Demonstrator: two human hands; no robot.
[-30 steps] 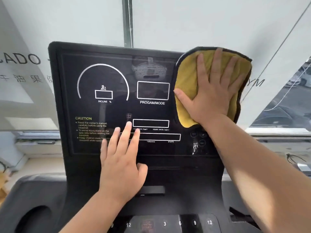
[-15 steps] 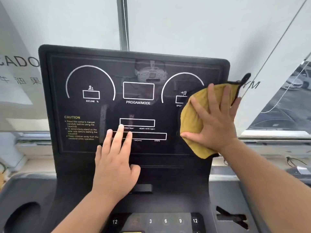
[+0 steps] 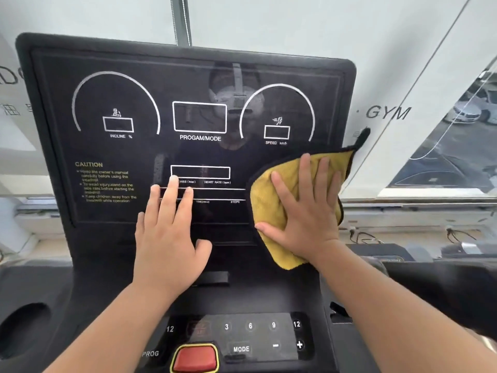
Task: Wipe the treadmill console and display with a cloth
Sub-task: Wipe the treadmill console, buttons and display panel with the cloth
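Observation:
The black treadmill display (image 3: pixel 134 90) fills the view, with white gauge arcs and boxes printed on it. Below it lies the console button panel (image 3: pixel 258 337) with number keys and a MODE key. A yellow cloth (image 3: pixel 271 200) with a dark edge lies flat on the display's lower right corner. My right hand (image 3: pixel 304 216) presses on the cloth with its fingers spread and straight. My left hand (image 3: pixel 166 238) rests flat on the lower middle of the display, fingers straight, holding nothing.
A red stop button (image 3: pixel 195 358) sits at the console's bottom centre. A round cup holder (image 3: pixel 22 327) is sunk into the tray at lower left. Behind the treadmill is a frosted window (image 3: pixel 390 63) with GYM lettering, and a sill with cables at right.
My right hand has slid the cloth down the display's right side, from the top right corner to the lower right corner. My left hand has stayed flat in the same spot.

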